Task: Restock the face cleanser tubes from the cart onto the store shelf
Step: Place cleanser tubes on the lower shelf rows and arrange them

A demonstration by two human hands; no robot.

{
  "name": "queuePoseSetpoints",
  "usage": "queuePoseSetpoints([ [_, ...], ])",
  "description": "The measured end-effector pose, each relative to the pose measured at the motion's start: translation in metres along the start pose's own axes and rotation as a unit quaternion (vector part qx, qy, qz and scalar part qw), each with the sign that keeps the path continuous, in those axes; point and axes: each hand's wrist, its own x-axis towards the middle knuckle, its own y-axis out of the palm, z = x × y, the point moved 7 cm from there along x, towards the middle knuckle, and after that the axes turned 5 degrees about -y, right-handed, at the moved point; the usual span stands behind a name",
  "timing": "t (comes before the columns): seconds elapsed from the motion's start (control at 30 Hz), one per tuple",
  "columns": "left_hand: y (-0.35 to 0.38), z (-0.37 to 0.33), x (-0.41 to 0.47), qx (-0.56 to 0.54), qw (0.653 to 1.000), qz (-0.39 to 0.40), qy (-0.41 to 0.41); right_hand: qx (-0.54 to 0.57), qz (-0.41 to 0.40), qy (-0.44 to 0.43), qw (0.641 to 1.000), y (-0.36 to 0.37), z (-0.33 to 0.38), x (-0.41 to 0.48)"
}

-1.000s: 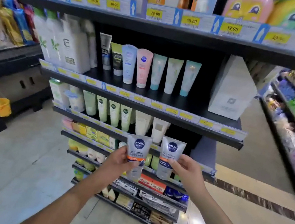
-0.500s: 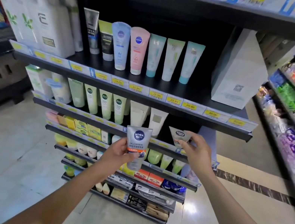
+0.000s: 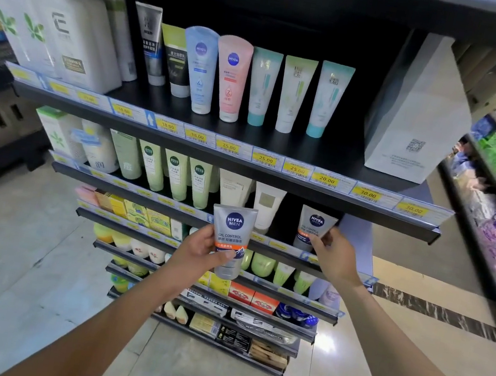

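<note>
Tipping is the main risk here: the Nivea Men tube [image 3: 313, 229] at the right hand's [image 3: 332, 259] fingertips stands on a narrow cap, and if the pinch on its lower right side lets go before the cap sits flat, it could topple. It would likely fall leftward into the white tube [image 3: 266, 207] just beyond it, or forward over the shelf rail [image 3: 167, 204]. Whether the cap already bears on the shelf I cannot tell; the rail and fingers hide it. A sideways brush of the wrist on leaving could do the same.

The left hand [image 3: 200, 254] wraps thumb and fingers round the lower half of the second Nivea Men tube [image 3: 230, 234], out in front of the shelf, up and left of the right hand.

Both tubes have their long axis near vertical, crimped end up, cap down, labels facing the person.
</note>
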Motion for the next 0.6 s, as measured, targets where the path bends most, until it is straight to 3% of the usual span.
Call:
queuePoseSetpoints([
  [0.27,0.000,0.015,0.005,-0.003,1.000,0.009,0.005,-0.101,0.056,0.032,0.993,0.005,-0.009,0.012],
  [0.6,-0.003,0.037,0.015,0.004,1.000,0.005,0.008,-0.169,0.005,0.043,0.985,0.013,-0.017,0.048],
])
